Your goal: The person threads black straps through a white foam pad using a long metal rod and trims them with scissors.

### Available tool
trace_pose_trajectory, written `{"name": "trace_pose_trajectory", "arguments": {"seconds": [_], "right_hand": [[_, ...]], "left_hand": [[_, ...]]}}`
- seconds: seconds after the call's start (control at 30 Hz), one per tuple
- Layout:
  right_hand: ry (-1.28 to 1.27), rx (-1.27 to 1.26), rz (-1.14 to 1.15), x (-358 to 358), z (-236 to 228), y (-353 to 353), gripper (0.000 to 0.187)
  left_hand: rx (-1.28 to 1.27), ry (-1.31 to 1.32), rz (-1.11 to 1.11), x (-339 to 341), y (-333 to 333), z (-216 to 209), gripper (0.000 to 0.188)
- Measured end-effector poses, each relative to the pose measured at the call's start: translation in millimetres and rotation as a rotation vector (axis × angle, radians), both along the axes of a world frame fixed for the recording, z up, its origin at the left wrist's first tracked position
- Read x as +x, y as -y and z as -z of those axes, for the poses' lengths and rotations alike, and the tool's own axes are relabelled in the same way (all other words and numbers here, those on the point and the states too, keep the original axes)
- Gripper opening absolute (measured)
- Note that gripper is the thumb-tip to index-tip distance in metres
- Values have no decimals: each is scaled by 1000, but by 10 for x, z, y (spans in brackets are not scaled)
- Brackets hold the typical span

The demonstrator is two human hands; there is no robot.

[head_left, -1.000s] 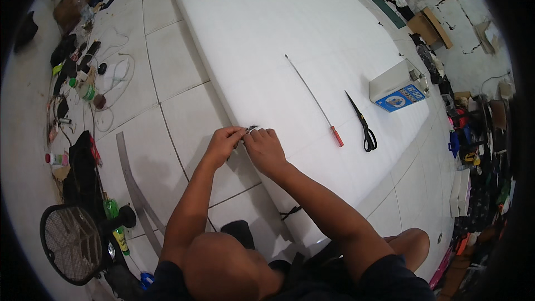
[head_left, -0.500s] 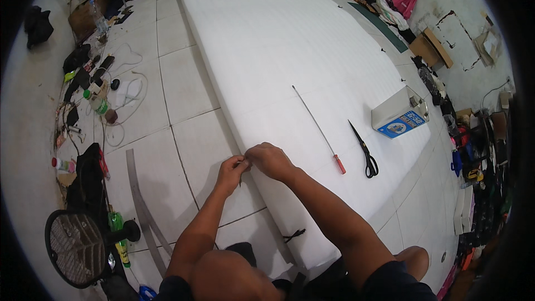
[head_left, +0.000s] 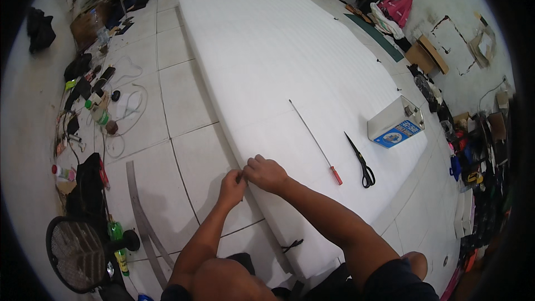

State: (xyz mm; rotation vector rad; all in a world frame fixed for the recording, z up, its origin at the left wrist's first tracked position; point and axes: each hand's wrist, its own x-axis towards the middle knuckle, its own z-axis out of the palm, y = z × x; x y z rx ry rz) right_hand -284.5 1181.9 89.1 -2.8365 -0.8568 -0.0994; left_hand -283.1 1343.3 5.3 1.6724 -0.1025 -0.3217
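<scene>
A large white foam slab (head_left: 262, 56), like a mattress, lies across the tiled floor. At its left edge my left hand (head_left: 230, 190) and my right hand (head_left: 266, 174) meet, fingers pinched together. What they hold is small and dark, mostly hidden by the fingers. A black knotted tie (head_left: 292, 244) sticks out of the same edge, closer to me. On the slab, right of my hands, lie a long thin screwdriver (head_left: 315, 140) with a red handle and black-handled scissors (head_left: 361, 161). Beyond the scissors stands a rectangular metal can (head_left: 395, 122) with a blue label.
Small black ties (head_left: 379, 60) dot the slab's far right edge. Grey strips (head_left: 140, 212) lie on the floor to my left, near a black fan (head_left: 78, 253). Bottles (head_left: 99, 112), cables and clutter line the left wall. Cardboard (head_left: 426, 54) and piled goods line the right.
The whole view has shifted slightly, so the slab and the things on it appear lower. My hands stay together at the slab's left edge, with small finger movements.
</scene>
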Motion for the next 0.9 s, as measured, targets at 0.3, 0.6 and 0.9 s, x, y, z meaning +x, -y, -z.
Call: {"name": "trace_pose_trajectory", "arguments": {"seconds": [0.3, 0.6, 0.9], "right_hand": [[-130, 134, 391, -144, -16, -169, 18], [-272, 80, 162, -63, -130, 166, 18], [-204, -101, 67, -99, -324, 403, 22]], "left_hand": [[101, 326, -180, -36, 106, -103, 15], [-319, -268, 127, 136, -53, -22, 22], [69, 114, 96, 173, -209, 120, 24]]}}
